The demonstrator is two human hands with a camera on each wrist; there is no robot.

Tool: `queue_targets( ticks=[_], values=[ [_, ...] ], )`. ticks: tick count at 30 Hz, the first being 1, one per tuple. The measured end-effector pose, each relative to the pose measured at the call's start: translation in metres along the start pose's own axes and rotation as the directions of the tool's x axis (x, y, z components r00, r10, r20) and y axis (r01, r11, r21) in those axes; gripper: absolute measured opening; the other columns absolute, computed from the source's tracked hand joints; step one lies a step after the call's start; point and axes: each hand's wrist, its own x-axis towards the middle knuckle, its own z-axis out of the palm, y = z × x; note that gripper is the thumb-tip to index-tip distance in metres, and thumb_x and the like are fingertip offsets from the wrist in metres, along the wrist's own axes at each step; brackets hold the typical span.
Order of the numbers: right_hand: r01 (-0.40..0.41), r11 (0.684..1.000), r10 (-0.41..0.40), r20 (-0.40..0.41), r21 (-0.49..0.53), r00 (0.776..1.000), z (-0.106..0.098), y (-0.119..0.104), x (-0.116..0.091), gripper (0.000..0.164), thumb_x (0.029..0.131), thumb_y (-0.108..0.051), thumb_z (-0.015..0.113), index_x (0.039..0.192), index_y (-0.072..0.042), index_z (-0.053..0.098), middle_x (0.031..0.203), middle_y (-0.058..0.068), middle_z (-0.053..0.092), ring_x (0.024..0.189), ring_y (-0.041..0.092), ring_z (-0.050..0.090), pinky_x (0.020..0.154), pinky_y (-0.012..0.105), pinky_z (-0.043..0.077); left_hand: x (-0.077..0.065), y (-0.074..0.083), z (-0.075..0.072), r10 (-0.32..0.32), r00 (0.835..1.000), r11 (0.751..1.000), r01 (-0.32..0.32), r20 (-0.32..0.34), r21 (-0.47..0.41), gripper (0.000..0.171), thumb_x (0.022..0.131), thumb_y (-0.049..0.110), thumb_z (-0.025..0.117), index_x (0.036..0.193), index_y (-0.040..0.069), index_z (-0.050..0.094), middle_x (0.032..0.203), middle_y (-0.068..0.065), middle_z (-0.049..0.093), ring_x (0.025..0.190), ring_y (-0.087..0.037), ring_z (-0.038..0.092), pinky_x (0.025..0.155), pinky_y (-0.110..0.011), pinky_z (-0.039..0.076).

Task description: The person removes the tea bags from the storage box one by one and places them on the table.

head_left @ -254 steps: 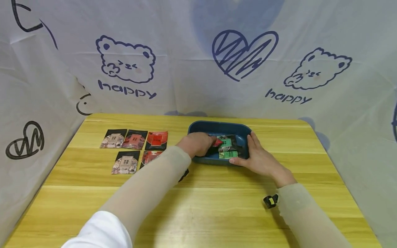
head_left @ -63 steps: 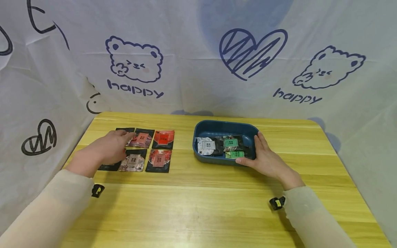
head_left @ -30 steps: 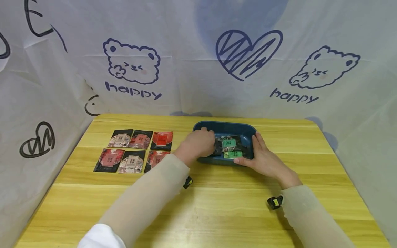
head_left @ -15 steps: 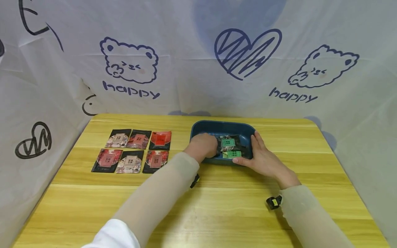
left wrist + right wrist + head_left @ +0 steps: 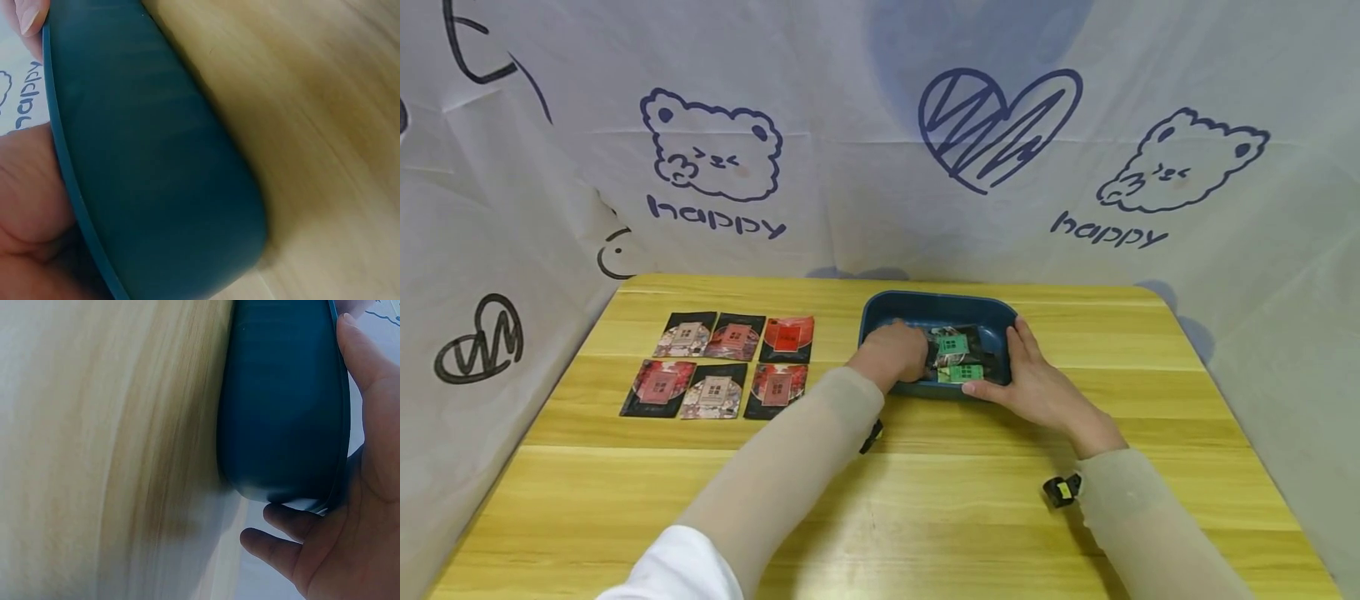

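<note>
My left hand (image 5: 895, 350) reaches into the left part of a dark blue plastic box (image 5: 940, 302), fingers pointing down. Its fingertips are hidden, so I cannot tell what they hold. In the left wrist view the box's outer wall (image 5: 156, 156) covers most of that hand. My right hand (image 5: 1037, 383) holds the box's right end, thumb at the near rim and fingers around the end. Inside the box, right of the left hand, lie a dark sachet with a green label (image 5: 952, 345) and a light green sachet (image 5: 961, 373).
Several flat sachets lie in two rows left of the box, including a red and black one (image 5: 787, 338), a pink-labelled one (image 5: 658, 388) and a pale floral one (image 5: 713, 392). Printed white cloth (image 5: 865, 208) hangs behind the wooden table (image 5: 925, 500).
My left hand went from the sachets on the table back into the box, covering the white sachet seen there. Since the oldest frame, a pink-labelled sachet appears at lower left. The right hand stayed.
</note>
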Motion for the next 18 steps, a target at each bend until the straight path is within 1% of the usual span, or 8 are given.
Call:
queue_targets(
  ticks=[2, 4, 6, 8, 11, 14, 18],
  values=[
    [0.000, 1.000, 0.000, -0.002, 0.000, 1.000, 0.0007, 0.0000, 0.0002, 0.134, 0.087, -0.086, 0.056, 0.167, 0.004, -0.001, 0.176, 0.020, -0.016, 0.155, 0.054, 0.024, 0.119, 0.066, 0.036, 0.0015, 0.0001, -0.0002, 0.011, 1.000, 1.000, -0.011, 0.006, 0.008, 0.069, 0.109, 0.040, 0.055, 0.169, 0.018, 0.028, 0.173, -0.018, 0.024, 0.150, -0.038, 0.043, 0.117, -0.052, 0.046],
    [0.001, 1.000, -0.001, -0.004, 0.004, 1.000, 0.0012, -0.0003, 0.0001, 0.134, 0.087, -0.087, 0.056, 0.167, 0.005, -0.001, 0.176, 0.020, -0.016, 0.155, 0.054, 0.024, 0.120, 0.066, 0.035, 0.0028, -0.0007, -0.0001, 0.032, 0.999, 0.999, -0.031, -0.005, 0.024, 0.065, 0.110, 0.035, 0.053, 0.169, 0.020, 0.029, 0.175, -0.015, 0.023, 0.154, -0.038, 0.038, 0.120, -0.056, 0.042],
    [-0.004, 1.000, 0.004, -0.003, 0.008, 1.000, 0.0014, 0.0000, 0.0000, 0.134, 0.087, -0.087, 0.056, 0.167, 0.004, -0.002, 0.176, 0.019, -0.016, 0.156, 0.054, 0.024, 0.120, 0.066, 0.034, 0.0037, -0.0020, -0.0001, 0.061, 0.998, 0.997, -0.060, -0.023, 0.045, 0.063, 0.110, 0.033, 0.053, 0.168, 0.021, 0.030, 0.175, -0.010, 0.022, 0.157, -0.038, 0.030, 0.122, -0.059, 0.038],
    [-0.003, 1.000, 0.003, -0.004, 0.008, 1.000, 0.0015, -0.0004, -0.0004, 0.134, 0.087, -0.087, 0.056, 0.167, 0.004, -0.002, 0.176, 0.019, -0.017, 0.156, 0.054, 0.023, 0.121, 0.066, 0.034, 0.0042, -0.0032, -0.0005, 0.092, 0.995, 0.994, -0.090, -0.032, 0.060, 0.063, 0.111, 0.031, 0.053, 0.168, 0.020, 0.030, 0.177, -0.006, 0.019, 0.160, -0.037, 0.024, 0.123, -0.060, 0.036],
    [-0.003, 1.000, 0.003, -0.003, 0.010, 1.000, 0.0015, -0.0002, -0.0005, 0.134, 0.087, -0.087, 0.056, 0.167, 0.004, -0.002, 0.176, 0.018, -0.018, 0.156, 0.053, 0.023, 0.121, 0.066, 0.034, 0.0045, -0.0040, -0.0014, 0.112, 0.993, 0.991, -0.109, -0.032, 0.075, 0.065, 0.111, 0.031, 0.053, 0.169, 0.020, 0.026, 0.178, -0.006, 0.014, 0.162, -0.037, 0.020, 0.124, -0.058, 0.036],
    [0.000, 1.000, 0.000, -0.003, 0.010, 1.000, 0.0017, 0.0003, -0.0003, 0.134, 0.087, -0.087, 0.056, 0.167, 0.004, -0.002, 0.176, 0.018, -0.018, 0.155, 0.054, 0.024, 0.120, 0.066, 0.035, 0.0045, -0.0028, -0.0026, 0.088, 0.996, 0.994, -0.085, -0.032, 0.073, 0.073, 0.109, 0.038, 0.056, 0.170, 0.018, 0.022, 0.177, -0.011, 0.015, 0.161, -0.039, 0.021, 0.125, -0.053, 0.036],
    [-0.001, 1.000, 0.002, -0.008, 0.007, 1.000, 0.0019, 0.0010, 0.0000, 0.134, 0.087, -0.087, 0.056, 0.167, 0.004, -0.001, 0.176, 0.018, -0.017, 0.155, 0.054, 0.025, 0.119, 0.065, 0.036, 0.0053, -0.0006, -0.0025, 0.004, 1.000, 0.998, -0.002, -0.021, 0.066, 0.087, 0.104, 0.054, 0.060, 0.168, 0.007, 0.023, 0.169, -0.022, 0.028, 0.152, -0.041, 0.035, 0.119, -0.047, 0.043]
  ],
)
